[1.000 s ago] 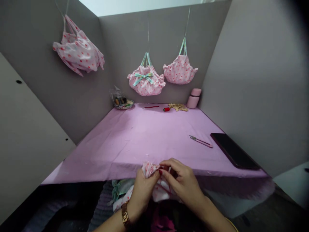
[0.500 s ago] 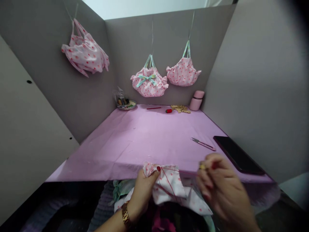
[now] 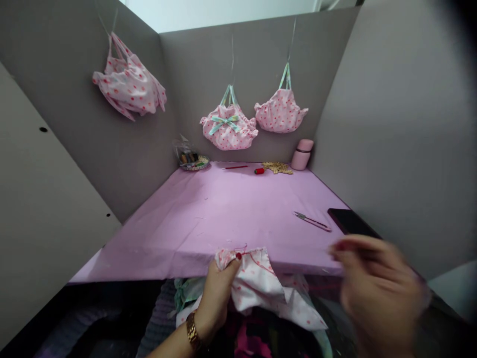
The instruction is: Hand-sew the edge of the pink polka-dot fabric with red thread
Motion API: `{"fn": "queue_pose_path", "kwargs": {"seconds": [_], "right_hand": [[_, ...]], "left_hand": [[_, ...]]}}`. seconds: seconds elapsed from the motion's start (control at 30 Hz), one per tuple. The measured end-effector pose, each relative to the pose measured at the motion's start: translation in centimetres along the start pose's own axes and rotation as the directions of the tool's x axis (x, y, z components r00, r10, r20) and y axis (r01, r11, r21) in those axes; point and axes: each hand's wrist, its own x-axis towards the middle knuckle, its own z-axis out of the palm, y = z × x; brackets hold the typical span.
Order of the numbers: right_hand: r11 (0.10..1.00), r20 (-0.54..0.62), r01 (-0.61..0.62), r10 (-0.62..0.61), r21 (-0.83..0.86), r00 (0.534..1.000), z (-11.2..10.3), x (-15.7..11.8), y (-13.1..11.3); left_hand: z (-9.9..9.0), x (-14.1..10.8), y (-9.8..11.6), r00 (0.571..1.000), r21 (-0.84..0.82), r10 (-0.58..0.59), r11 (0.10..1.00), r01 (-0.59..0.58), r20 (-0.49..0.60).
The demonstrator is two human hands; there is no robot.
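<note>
White fabric with red dots (image 3: 257, 283) hangs over the front edge of the table, its top edge gathered at the left. My left hand (image 3: 219, 283), with a gold watch at the wrist, pinches that gathered corner between thumb and fingers. Red thread (image 3: 261, 263) runs loosely across the cloth from near my thumb. Off to the right, my right hand (image 3: 372, 283) is raised and blurred by motion, its thumb and forefinger together; whatever they pinch is too small and smeared to make out.
Pink-handled snips (image 3: 312, 222) and a dark tablet (image 3: 350, 222) lie on the pink-covered table (image 3: 223, 214). Along the back are a basket (image 3: 196, 164), a red pencil (image 3: 235, 167), a red spool (image 3: 259, 171), wooden pieces (image 3: 278, 167) and a pink bottle (image 3: 301, 155). Dotted fabric items (image 3: 229, 130) hang above.
My right hand has moved right, away from the cloth, and now covers part of the tablet. The thread on the cloth lies differently. My left hand keeps its hold.
</note>
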Motion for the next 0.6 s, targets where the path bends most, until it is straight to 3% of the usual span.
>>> {"fn": "queue_pose_path", "kwargs": {"seconds": [0.03,0.1,0.17,0.27,0.4,0.6], "right_hand": [[0.999,0.119,-0.044,0.046,-0.022,0.992,1.4,-0.1,0.2],[0.992,0.376,-0.109,0.124,-0.06,0.918,4.0,-0.4,0.6],[0.992,0.511,-0.099,0.124,-0.077,0.851,5.9,-1.0,1.1],[0.997,0.542,-0.026,0.065,-0.079,0.838,7.2,-1.7,1.6],[1.0,0.569,0.019,-0.009,-0.011,0.823,7.0,-1.9,1.4],[0.992,0.485,-0.07,0.009,0.108,0.875,5.8,-1.5,0.7]], "left_hand": [[0.1,-0.1,0.2,1.0,-0.002,0.006,1.0,-0.006,0.006],[0.2,-0.2,0.5,1.0,-0.005,0.008,1.0,-0.008,0.024],[0.4,-0.3,0.7,1.0,0.002,-0.012,1.0,0.012,0.028],[0.4,-0.4,0.8,0.999,0.015,-0.035,0.999,0.035,0.034],[0.3,-0.5,0.7,0.999,0.012,-0.033,0.999,0.032,0.026],[0.1,-0.5,0.5,1.0,0.057,-0.019,0.998,0.017,0.022]]}}
